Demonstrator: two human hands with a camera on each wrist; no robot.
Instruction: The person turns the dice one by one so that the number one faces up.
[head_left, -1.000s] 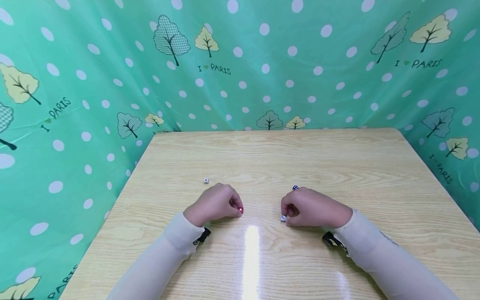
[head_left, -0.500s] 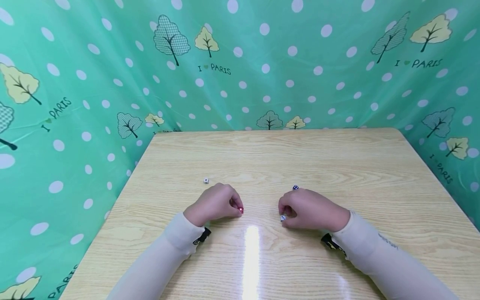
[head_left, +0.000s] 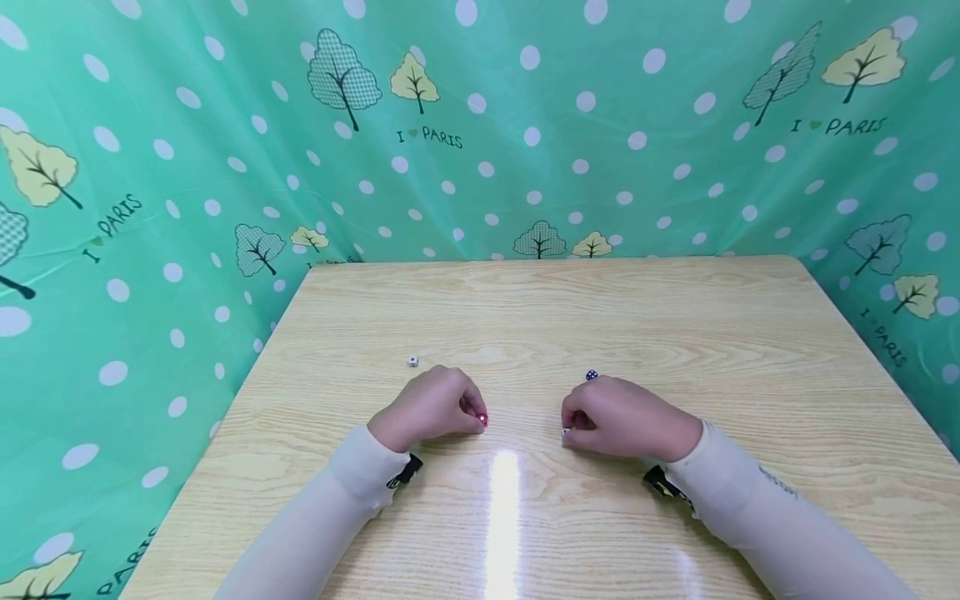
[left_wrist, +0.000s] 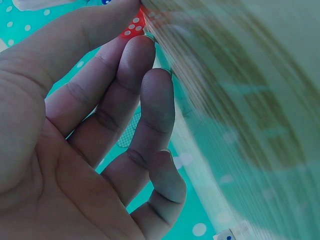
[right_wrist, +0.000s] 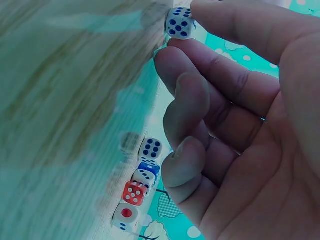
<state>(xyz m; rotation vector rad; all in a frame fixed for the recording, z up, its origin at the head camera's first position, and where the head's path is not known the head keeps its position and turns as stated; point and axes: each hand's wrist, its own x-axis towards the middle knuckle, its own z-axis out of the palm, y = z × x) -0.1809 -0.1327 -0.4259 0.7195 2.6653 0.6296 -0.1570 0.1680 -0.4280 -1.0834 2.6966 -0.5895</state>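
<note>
My left hand [head_left: 435,404] pinches a red die [left_wrist: 133,26] with white dots between thumb and fingertips, low over the table. To the right, my right hand [head_left: 626,417] holds a white die [right_wrist: 180,24] with blue dots between thumb and index finger. In the head view the thumb covers most of that white die. Beyond the right hand a blue die [head_left: 592,375] shows. In the right wrist view it belongs to a row of several dice, with a red die [right_wrist: 134,193] and a white one with a red dot [right_wrist: 126,216]. The right hand hides most of this row from the head camera.
A single white die [head_left: 412,361] lies beyond the left hand. The light wooden table [head_left: 525,308] reflects a bright strip of light near the front. A green dotted curtain [head_left: 480,150] hangs behind and beside the table.
The right hand shifted slightly left, then back right. Its thumb now covers more of the white die than before. The left hand and the red die stay in place.
</note>
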